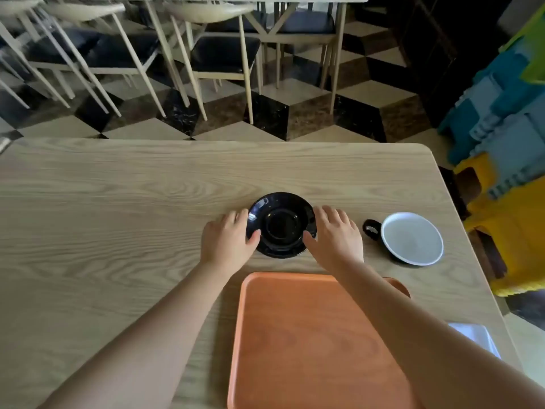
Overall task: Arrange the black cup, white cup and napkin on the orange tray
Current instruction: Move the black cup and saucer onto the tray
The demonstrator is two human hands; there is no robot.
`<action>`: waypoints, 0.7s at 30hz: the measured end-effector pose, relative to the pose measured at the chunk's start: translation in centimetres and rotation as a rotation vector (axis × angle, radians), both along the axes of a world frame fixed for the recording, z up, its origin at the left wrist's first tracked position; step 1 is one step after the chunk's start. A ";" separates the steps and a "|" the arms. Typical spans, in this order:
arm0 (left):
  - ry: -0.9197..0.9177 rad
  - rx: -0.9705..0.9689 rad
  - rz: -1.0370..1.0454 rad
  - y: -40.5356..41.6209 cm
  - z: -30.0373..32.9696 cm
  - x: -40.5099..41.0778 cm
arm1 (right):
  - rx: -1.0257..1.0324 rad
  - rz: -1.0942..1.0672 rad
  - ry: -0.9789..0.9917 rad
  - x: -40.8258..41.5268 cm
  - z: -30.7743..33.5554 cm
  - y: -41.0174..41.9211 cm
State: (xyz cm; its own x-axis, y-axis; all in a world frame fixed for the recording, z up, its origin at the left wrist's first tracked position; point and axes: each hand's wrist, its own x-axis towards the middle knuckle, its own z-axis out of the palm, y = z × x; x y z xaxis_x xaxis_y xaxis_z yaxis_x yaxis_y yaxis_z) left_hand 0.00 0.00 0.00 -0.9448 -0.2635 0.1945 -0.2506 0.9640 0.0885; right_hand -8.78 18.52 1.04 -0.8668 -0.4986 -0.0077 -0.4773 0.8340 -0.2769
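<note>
Presently, the black saucer (281,225) is being touched at opposite edges by the left hand (227,240) and right hand (337,237), fingers nearly straight, thumbs on its rim. The orange tray (309,343) is lying just nearer, and the black cup (410,238) is standing rightward, near the tabletop (118,202) edge.

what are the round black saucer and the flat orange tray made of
The round black saucer looks like glazed ceramic: glossy, with sharp highlights on its rim. The flat orange tray seems matte plastic or laminate: faint wood-grain print, rounded raised lip. Looks alone leave it open.
</note>
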 end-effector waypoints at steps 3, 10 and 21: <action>0.020 0.004 0.041 -0.5 -1.4 -1.2 | 0.033 -0.031 -0.023 -1.1 -1.2 -0.6; -0.080 0.260 0.193 -0.4 -2.5 -1.4 | 0.010 -0.051 -0.153 -1.6 -2.4 -0.8; -0.031 1.090 0.386 0.2 -1.9 -0.5 | -0.429 -0.348 -0.436 -0.8 -1.3 -0.6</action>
